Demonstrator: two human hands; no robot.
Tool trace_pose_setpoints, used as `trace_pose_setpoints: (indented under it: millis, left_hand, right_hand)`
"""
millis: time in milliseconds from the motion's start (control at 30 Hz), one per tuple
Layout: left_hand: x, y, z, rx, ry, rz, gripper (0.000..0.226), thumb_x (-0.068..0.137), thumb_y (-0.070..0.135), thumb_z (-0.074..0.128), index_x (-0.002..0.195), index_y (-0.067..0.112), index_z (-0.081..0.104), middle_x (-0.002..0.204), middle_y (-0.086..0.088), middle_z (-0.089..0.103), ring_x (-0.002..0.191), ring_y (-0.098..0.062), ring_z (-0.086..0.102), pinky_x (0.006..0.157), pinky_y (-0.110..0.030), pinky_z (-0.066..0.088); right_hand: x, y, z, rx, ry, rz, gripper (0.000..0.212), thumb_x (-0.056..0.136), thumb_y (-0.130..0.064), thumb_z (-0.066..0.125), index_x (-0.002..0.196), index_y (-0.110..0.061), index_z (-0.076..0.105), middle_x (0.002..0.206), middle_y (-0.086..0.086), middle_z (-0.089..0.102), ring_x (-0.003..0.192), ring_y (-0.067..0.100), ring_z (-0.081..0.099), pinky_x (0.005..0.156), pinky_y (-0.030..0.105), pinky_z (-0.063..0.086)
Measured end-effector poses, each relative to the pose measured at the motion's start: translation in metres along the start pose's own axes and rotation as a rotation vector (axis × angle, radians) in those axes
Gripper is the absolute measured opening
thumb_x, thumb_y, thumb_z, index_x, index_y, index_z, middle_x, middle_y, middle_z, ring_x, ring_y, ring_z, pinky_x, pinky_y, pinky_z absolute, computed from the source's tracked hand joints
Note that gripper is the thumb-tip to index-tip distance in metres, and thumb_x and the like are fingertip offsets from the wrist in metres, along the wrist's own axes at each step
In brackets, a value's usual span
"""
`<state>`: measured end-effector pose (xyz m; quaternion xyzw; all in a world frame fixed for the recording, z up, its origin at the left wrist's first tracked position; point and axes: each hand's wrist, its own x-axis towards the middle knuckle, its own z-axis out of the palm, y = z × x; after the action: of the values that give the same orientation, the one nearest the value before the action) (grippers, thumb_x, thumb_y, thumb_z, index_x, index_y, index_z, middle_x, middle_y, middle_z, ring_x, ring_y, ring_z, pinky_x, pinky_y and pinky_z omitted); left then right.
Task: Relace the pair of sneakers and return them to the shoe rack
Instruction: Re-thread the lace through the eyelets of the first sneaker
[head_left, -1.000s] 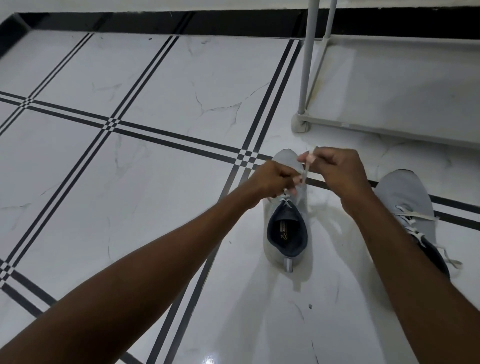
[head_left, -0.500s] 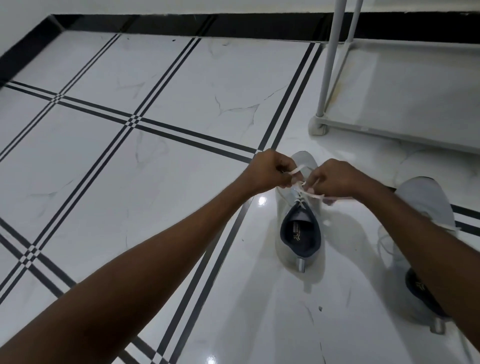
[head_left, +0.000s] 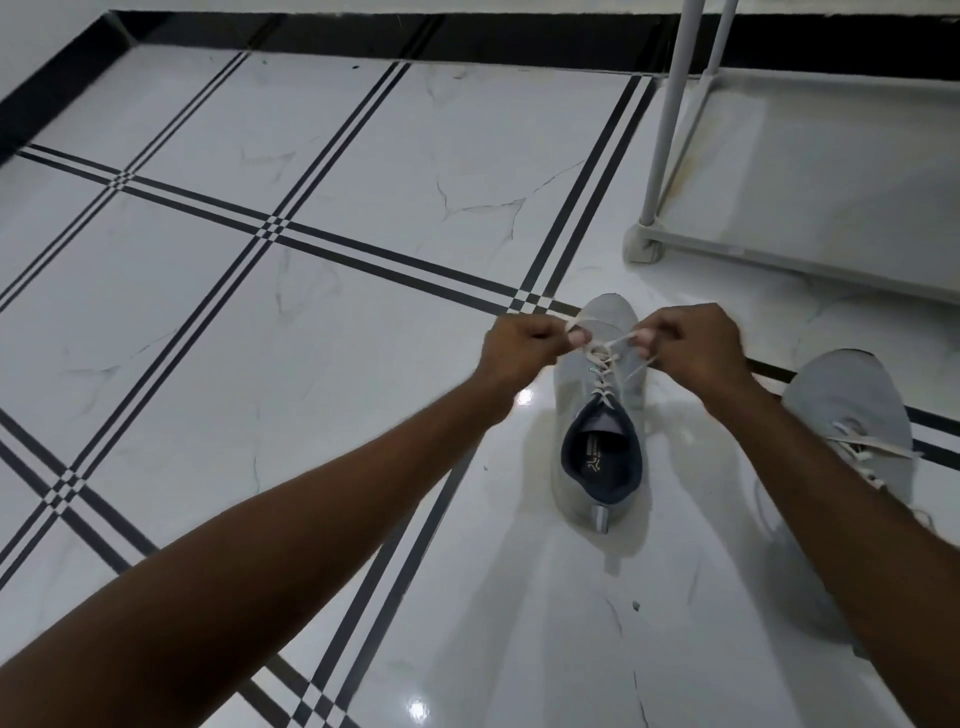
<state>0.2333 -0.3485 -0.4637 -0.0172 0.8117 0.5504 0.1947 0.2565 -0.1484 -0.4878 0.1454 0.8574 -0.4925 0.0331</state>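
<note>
1. The floor (head_left: 218, 322) is glossy white marble tile crossed by triple black lines, with a black border strip along the far wall.
2. The left hand (head_left: 524, 348) hovers just left of the middle sneaker's toe, its grip pinched together on one end of the white shoelace (head_left: 602, 358).
3. The grey sneaker (head_left: 597, 415) stands upright on the floor between the two forearms, toe pointing away from the person. Its dark blue opening faces up and holds only the insole with a pale printed logo. The lace criss-crosses up the tongue and meets in a crossing near the toe end of the eyelets.
4. The right hand (head_left: 696, 348) sits just right of that toe, fingers closed on the other lace end; a strand runs from it down to the crossing, and a loose tail hangs below the fist.
5. The second sneaker (head_left: 852, 410), also grey, lies on the floor near the right edge, partly behind the right forearm, with white laces showing across its top.
6. The shoe rack (head_left: 675, 130), pale grey with tube posts, stands at upper right; the part of its bottom shelf in view is bare.
</note>
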Motion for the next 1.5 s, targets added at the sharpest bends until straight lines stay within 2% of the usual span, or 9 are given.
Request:
trace_pose_setpoints:
  millis: [133, 267, 500, 667, 800, 900, 1033, 1133, 1500]
  left_hand:
    - [-0.008, -0.035, -0.036, 0.020, -0.137, -0.413, 0.023, 0.085, 0.011, 0.071, 0.103, -0.004, 0.072, 0.103, -0.014, 0.074, 0.089, -0.018, 0.068, 0.082, -0.026, 0.056]
    - [-0.021, -0.060, -0.024, -0.015, -0.194, -0.633, 0.023, 0.086, 0.012, 0.072, 0.102, -0.005, 0.071, 0.093, -0.013, 0.072, 0.077, -0.017, 0.068, 0.069, -0.023, 0.058]
    - [-0.014, -0.034, 0.007, 0.549, 0.038, 0.014, 0.041, 0.082, 0.030, 0.075, 0.118, 0.014, 0.065, 0.112, -0.002, 0.069, 0.103, -0.018, 0.064, 0.084, -0.027, 0.048]
    - [-0.014, -0.024, 0.022, 0.571, -0.090, 0.030, 0.011, 0.082, 0.017, 0.076, 0.091, 0.011, 0.075, 0.082, -0.007, 0.075, 0.070, -0.012, 0.061, 0.067, -0.026, 0.049]
    - [-0.010, -0.022, 0.018, 0.579, -0.123, 0.024, 0.009, 0.082, 0.014, 0.073, 0.088, 0.008, 0.075, 0.076, -0.004, 0.071, 0.070, -0.011, 0.058, 0.061, -0.020, 0.040]
    - [-0.008, -0.018, 0.018, 0.563, -0.148, 0.036, 0.011, 0.082, 0.008, 0.064, 0.088, 0.006, 0.074, 0.086, -0.008, 0.076, 0.082, -0.019, 0.068, 0.067, -0.025, 0.049]
    - [-0.003, -0.015, 0.017, 0.573, -0.184, 0.067, 0.013, 0.083, 0.005, 0.061, 0.090, 0.007, 0.072, 0.078, -0.001, 0.075, 0.079, -0.016, 0.070, 0.071, -0.024, 0.053]
    - [0.001, -0.013, 0.010, 0.587, -0.235, 0.131, 0.006, 0.080, 0.009, 0.075, 0.086, 0.010, 0.076, 0.062, 0.014, 0.063, 0.060, 0.001, 0.060, 0.057, -0.003, 0.040]
    - [-0.001, -0.020, 0.013, 0.683, -0.197, 0.223, 0.008, 0.078, 0.004, 0.074, 0.080, 0.011, 0.077, 0.075, 0.001, 0.075, 0.071, -0.009, 0.067, 0.067, -0.020, 0.049]
  right_hand:
    - [-0.010, 0.030, -0.028, -0.461, 0.326, 0.052, 0.015, 0.081, -0.009, 0.066, 0.085, -0.009, 0.080, 0.080, 0.019, 0.075, 0.073, 0.035, 0.064, 0.067, 0.027, 0.042]
    - [-0.024, 0.044, -0.015, -0.722, 0.207, 0.119, 0.014, 0.082, -0.004, 0.066, 0.088, -0.003, 0.078, 0.082, 0.023, 0.073, 0.084, 0.043, 0.065, 0.079, 0.041, 0.052]
    - [-0.008, 0.018, -0.023, 0.543, 0.109, 0.458, 0.011, 0.082, -0.011, 0.064, 0.078, -0.008, 0.073, 0.061, 0.008, 0.063, 0.040, 0.015, 0.056, 0.050, 0.028, 0.050]
    - [-0.006, 0.008, -0.024, -0.369, 0.263, 0.038, 0.014, 0.078, -0.035, 0.066, 0.081, -0.028, 0.077, 0.072, -0.001, 0.068, 0.067, 0.022, 0.060, 0.065, 0.027, 0.038]
    - [-0.013, 0.009, -0.020, -0.606, 0.326, -0.053, 0.016, 0.081, -0.030, 0.067, 0.090, -0.023, 0.077, 0.084, 0.009, 0.075, 0.089, 0.038, 0.064, 0.079, 0.038, 0.042]
    - [-0.017, 0.016, -0.007, -0.575, 0.145, -0.123, 0.027, 0.081, -0.018, 0.072, 0.107, -0.021, 0.076, 0.104, 0.011, 0.075, 0.106, 0.037, 0.060, 0.094, 0.043, 0.045]
    - [-0.027, 0.014, 0.016, -0.315, -0.111, -0.129, 0.026, 0.079, -0.004, 0.070, 0.097, -0.021, 0.080, 0.092, 0.007, 0.077, 0.074, 0.020, 0.063, 0.075, 0.028, 0.051]
    - [-0.031, 0.018, 0.019, -0.194, -0.123, -0.038, 0.020, 0.075, -0.001, 0.075, 0.085, -0.017, 0.079, 0.079, 0.005, 0.075, 0.067, 0.023, 0.071, 0.074, 0.036, 0.060]
    - [-0.039, 0.026, 0.022, -0.201, -0.014, 0.018, 0.014, 0.082, -0.003, 0.064, 0.077, -0.016, 0.067, 0.071, 0.004, 0.072, 0.065, 0.025, 0.070, 0.067, 0.039, 0.058]
